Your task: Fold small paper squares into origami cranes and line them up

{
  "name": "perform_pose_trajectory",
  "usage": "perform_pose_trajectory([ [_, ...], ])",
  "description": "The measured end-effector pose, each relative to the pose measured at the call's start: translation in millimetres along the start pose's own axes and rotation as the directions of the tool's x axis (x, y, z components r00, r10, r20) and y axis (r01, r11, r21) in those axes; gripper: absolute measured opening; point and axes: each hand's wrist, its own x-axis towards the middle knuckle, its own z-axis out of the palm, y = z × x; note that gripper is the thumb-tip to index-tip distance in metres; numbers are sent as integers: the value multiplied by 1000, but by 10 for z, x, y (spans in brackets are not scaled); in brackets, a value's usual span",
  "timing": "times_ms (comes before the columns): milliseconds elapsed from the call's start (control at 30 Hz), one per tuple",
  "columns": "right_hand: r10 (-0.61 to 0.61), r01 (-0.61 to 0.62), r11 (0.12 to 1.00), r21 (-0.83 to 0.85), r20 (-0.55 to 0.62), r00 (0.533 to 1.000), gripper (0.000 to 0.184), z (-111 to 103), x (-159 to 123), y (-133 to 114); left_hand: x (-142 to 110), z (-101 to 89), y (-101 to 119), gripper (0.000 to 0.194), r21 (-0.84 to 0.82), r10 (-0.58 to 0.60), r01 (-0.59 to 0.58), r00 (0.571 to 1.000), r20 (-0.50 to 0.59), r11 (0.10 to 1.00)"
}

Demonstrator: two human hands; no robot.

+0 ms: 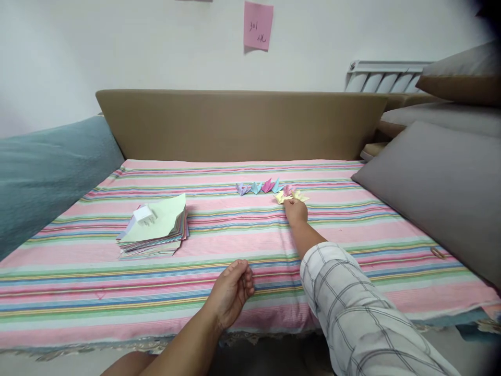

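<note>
My right hand (297,212) reaches out over the striped cloth, its fingers pinched at a yellow paper crane (281,198). Another yellow paper crane (300,196) lies just beyond the same fingers, partly hidden by them. Behind these sits a pink paper crane (288,189). To the left, a row continues with a blue crane (276,186), a magenta crane (268,185), a light blue crane (256,188) and a purple crane (242,189). Close to the front edge, my left hand (231,292) is loosely curled closed, with nothing visible in it.
A stack of coloured paper (156,237) lies on the left, with a white plug adapter (144,214) on top. Grey cushions (438,183) line the right side and a blue-green cushion (58,172) the left. A brown backrest (242,125) stands behind the striped cloth (219,240).
</note>
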Motion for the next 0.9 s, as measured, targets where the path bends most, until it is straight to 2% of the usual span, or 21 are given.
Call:
perform_pose_trajectory([
  [233, 7, -7, 998, 59, -1, 1000, 22, 11, -8, 35, -1, 16, 3, 30, 13, 7, -7, 1000, -5, 1000],
  [433, -9, 13, 987, 163, -23, 1000, 17, -80, -96, 16, 5, 6, -19, 28, 40, 18, -19, 1000, 23, 999],
  [533, -17, 31, 967, 254, -59, 998, 17, -156, -180, -79, 24, -12, 25, 29, 154, 56, -62, 997, 46, 986],
  [600, -28, 51, 942, 333, -73, 997, 21, -241, -270, -189, 34, -59, 136, 29, 348, 204, -208, 978, 48, 914],
  [633, -34, 60, 927, 370, -78, 996, 23, -303, -332, -252, 32, -99, 224, 27, 485, 311, -299, 949, 57, 822],
  [667, -34, 68, 903, 425, -87, 996, 24, -380, -408, -317, 20, -150, 330, 26, 612, 434, -382, 898, 69, 693],
  [733, -21, 37, 725, 688, -32, 999, 23, -579, -607, -429, -32, -288, 581, 24, 787, 667, -448, 742, 62, 425],
  [800, -28, -49, 548, 835, 77, 997, 25, -813, -863, -492, -111, -461, 841, 22, 908, 823, -354, 567, 20, 222],
  [867, -46, -155, 411, 899, 190, 981, 27, -1024, -1150, -485, -186, -644, 1060, 20, 972, 914, -206, 406, -20, 112],
  [900, -45, -220, 365, 905, 253, 966, 27, -1101, -1293, -455, -213, -729, 1144, 19, 990, 938, -121, 346, -26, 72],
])
